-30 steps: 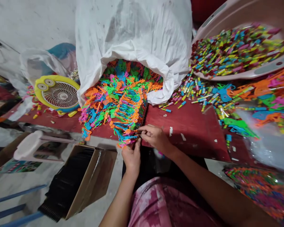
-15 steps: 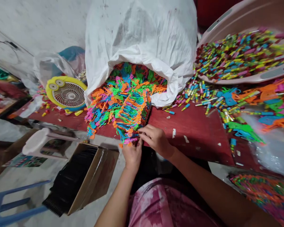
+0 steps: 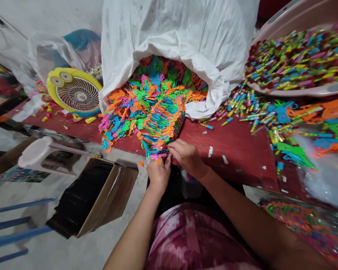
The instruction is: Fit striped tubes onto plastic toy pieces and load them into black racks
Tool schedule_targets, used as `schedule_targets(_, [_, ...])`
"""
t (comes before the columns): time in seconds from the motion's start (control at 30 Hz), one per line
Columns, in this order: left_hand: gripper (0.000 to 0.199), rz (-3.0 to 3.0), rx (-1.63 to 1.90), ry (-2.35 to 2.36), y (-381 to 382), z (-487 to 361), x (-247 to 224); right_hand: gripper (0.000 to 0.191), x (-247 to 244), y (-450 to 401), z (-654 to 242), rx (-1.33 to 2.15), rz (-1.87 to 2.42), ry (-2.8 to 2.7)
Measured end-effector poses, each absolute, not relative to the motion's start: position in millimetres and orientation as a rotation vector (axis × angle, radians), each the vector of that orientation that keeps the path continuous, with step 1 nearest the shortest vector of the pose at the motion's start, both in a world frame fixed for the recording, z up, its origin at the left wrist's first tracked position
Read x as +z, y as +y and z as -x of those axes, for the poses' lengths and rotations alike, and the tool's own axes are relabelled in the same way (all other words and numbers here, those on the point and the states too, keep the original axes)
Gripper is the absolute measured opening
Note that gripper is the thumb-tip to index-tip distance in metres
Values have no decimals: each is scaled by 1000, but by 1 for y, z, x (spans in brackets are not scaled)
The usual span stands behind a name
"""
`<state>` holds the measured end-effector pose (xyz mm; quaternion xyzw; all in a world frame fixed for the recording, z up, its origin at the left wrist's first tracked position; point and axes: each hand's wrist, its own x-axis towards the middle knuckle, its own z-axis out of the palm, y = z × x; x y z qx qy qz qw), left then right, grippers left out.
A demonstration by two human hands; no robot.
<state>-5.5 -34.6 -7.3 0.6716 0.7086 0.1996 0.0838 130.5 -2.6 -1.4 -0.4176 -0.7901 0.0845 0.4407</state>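
Note:
Many small plastic pieces in orange, green, blue and pink (image 3: 124, 108) spill from a white sack (image 3: 174, 22) onto the red table (image 3: 228, 142). A stacked row of the same pieces (image 3: 165, 118) runs toward me to the table's front edge. My left hand (image 3: 159, 173) is closed at the near end of that row, around its lowest pieces. My right hand (image 3: 187, 156) is closed in a pinch at the right side of the same end; what lies between its fingertips is too small to make out.
A yellow fan (image 3: 76, 93) stands at left. Candy-like tubes fill a pink basin (image 3: 315, 90) at right, with more tubes and a plastic bag (image 3: 323, 180) nearby. Below are a cardboard box (image 3: 109, 200), a pink stool (image 3: 35, 153) and a blue stool (image 3: 11, 225).
The view has shifted, so the table and sack sit higher. Both hands stay at the near end of the row. An orange piece now shows below the table edge, left of my left hand.

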Motion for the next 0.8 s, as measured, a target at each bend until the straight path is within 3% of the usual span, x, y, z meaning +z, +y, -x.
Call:
schedule_targets(0.1, [32, -1905, 603, 2101, -34, 6, -9, 22, -4, -5, -130, 318, 1035, -1872])
schedule_targets(0.23, [24, -1807, 903, 1816, -37, 8, -16, 10, -10, -9, -137, 529, 1070, -1730])
schedule_targets(0.57, [27, -1790, 1153, 1833, -60, 11, -15, 17, -12, -39, -152, 525, 1165, -1715])
schedule_targets(0.63, [29, -1868, 1092, 1876, -67, 9, -10, 20, -11, -50, -152, 586, 1054, -1811])
schedule_targets(0.73, [26, -2075, 711, 1976, -78, 2, -3, 34, -11, -64, -153, 665, 900, -1893])
schedule_targets(0.8, [21, -2183, 498, 2043, -82, -3, -1, 29, -13, -68, -156, 670, 908, -1888])
